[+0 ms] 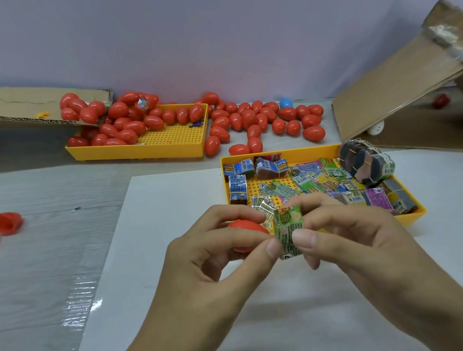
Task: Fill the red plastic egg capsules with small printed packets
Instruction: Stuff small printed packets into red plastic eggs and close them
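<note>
The right hand (pixel 350 237) pinches a green printed packet (pixel 288 233) between thumb and fingers, folded upright, just above the white sheet (pixel 179 292). The left hand (pixel 204 259) curls round a red egg capsule half (pixel 246 231) and its thumb tip also touches the packet's left edge, so both hands meet at the packet. Whether the packet has entered the capsule cannot be told.

Just behind the hands a yellow tray (pixel 413 215) holds loose and bundled printed packets (pixel 309 182); a banded stack (pixel 366 165) leans on its far right rim. Farther back, a second yellow tray (pixel 166 150) is part filled with closed red eggs (pixel 125 123), and more red eggs (pixel 265 122) lie scattered on the grey wood-grain table (pixel 36 262) beside it, one blue egg (pixel 285 103) among them. Open red halves (pixel 6 223) sit at the left edge. Cardboard flaps (pixel 401 85) lean right and back left against a pale lilac wall (pixel 212 31).
</note>
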### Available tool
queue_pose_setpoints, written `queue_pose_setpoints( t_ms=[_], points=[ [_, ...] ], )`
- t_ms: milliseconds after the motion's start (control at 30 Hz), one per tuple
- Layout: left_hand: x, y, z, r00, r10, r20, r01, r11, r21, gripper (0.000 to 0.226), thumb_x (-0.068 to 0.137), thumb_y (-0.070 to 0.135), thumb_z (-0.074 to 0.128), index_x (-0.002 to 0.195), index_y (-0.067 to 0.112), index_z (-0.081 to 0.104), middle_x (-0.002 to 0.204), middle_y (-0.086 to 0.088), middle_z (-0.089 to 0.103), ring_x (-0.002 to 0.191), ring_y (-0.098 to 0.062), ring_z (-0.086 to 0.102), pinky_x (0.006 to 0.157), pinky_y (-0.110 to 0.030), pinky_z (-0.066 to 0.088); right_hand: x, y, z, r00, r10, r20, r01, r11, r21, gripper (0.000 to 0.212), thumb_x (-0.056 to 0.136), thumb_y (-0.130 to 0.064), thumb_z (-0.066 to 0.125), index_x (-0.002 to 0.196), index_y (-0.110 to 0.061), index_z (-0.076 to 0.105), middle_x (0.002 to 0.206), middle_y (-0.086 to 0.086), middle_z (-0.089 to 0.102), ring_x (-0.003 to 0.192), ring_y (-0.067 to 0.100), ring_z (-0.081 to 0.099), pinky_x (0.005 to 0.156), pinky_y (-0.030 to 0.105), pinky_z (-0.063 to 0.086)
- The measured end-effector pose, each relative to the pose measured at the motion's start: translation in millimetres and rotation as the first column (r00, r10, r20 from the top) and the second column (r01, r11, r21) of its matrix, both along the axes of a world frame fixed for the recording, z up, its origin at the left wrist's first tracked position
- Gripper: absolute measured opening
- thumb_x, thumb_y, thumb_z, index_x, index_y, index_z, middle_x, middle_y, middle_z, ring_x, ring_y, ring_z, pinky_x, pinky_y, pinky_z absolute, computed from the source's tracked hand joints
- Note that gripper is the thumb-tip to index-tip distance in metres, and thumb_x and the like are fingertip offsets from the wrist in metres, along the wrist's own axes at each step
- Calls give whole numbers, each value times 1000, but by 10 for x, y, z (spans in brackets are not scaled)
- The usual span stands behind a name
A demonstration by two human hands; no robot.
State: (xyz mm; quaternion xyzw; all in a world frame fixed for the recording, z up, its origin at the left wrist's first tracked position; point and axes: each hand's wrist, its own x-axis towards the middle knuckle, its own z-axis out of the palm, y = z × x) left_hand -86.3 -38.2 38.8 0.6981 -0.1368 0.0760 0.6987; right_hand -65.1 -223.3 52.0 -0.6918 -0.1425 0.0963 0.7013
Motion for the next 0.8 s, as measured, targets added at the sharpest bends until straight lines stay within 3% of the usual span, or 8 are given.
queue_pose_setpoints(
  t_ms=[100,167,267,333,400,500,633,800],
  points=[
    [-1,9,-1,1000,-6,-12,6,1000,-2,12,74,26,74,72,15,79,100,-2,68,95,-18,68,73,-20,52,6,-7,-18,998,40,-53,-38,999,29,34,60,-43,81,66,-10,74,90,-6,68,102,7,62,69,27,51],
    [-2,7,-1,1000,-2,-6,2,1000,23,13,74,26,75,71,14,78,102,-1,68,92,-19,68,73,-22,52,4,4,-33,993,59,-107,-49,994,96,54,58,-53,84,72,-2,73,97,2,69,85,5,63,66,22,49],
    [-13,-7,-1,1000,-11,-15,11,1000,10,14,75,26,73,75,13,79,102,-2,68,92,-19,68,73,-22,53,17,27,-50,996,-8,-92,22,990,141,51,58,-54,85,74,-7,76,89,10,67,67,9,57,59,22,46],
    [-15,2,13,999,-15,-34,14,1000,-27,17,76,26,71,82,13,80,104,-3,69,94,-18,68,74,-20,53,28,12,-61,991,-130,34,127,989,77,38,62,-48,84,72,-12,77,79,6,64,67,10,57,56,21,45],
    [-13,13,25,999,-19,-35,16,998,-61,18,79,24,68,90,15,80,108,-3,70,97,-19,69,76,-21,54,35,-4,-45,945,-240,221,254,967,-35,16,69,-39,79,69,-23,77,81,-4,67,76,6,62,59,19,48],
    [-14,3,35,1000,6,8,-6,997,-78,20,83,9,71,98,20,80,109,-4,71,97,-20,70,76,-22,56,17,-21,-41,887,-269,376,343,928,-145,14,75,-43,70,77,-31,77,93,-6,68,91,15,65,68,27,52],
    [-21,-18,14,1000,-1,-7,0,993,-121,41,80,13,75,118,27,70,108,-5,73,101,-21,71,82,-27,58,1,18,-66,933,-178,312,228,965,-132,16,74,-44,70,75,-29,77,101,-5,65,99,18,64,71,44,54],
    [-18,3,-4,1000,-27,-8,25,992,-125,33,76,17,72,109,18,71,109,-8,73,104,-25,70,85,-23,55,-7,26,-48,977,-123,176,125,992,-1,29,62,-53,83,72,-26,79,104,-5,67,85,13,62,69,35,53]
  ],
)
